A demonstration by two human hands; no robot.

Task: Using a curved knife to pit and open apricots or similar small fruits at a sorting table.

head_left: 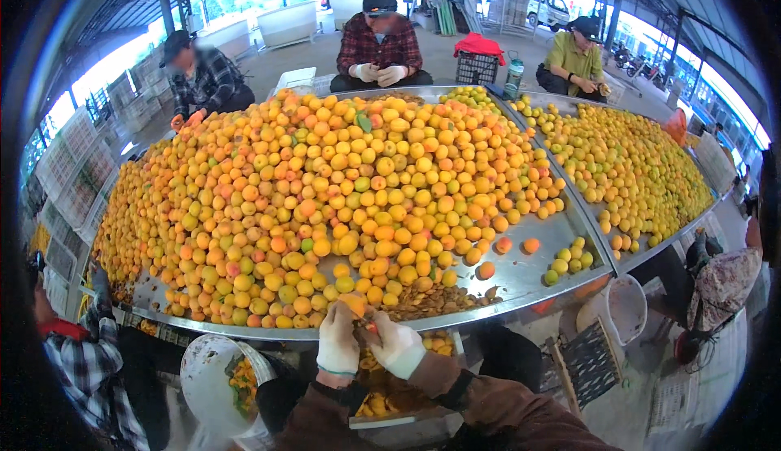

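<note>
Both of my hands wear white gloves and meet over the near edge of a metal sorting table (533, 276). My left hand (338, 344) is closed around an orange apricot (353, 303), which shows above its fingers. Close beside it, my right hand (397, 347) has its fingers pinched together at the fruit; a small dark reddish bit shows at the fingertips, too small to name. A large heap of yellow-orange apricots (325, 183) covers the table in front of me. Below my hands stands a crate of orange fruit pieces (376, 382), partly hidden by my wrists.
Brown pits (435, 303) lie along the table's near edge, beside a few greenish apricots (568, 260). A white bucket (203, 382) with scraps stands at left, another bucket (626, 309) at right beside a dark crate (587, 366). Several people sit around the table.
</note>
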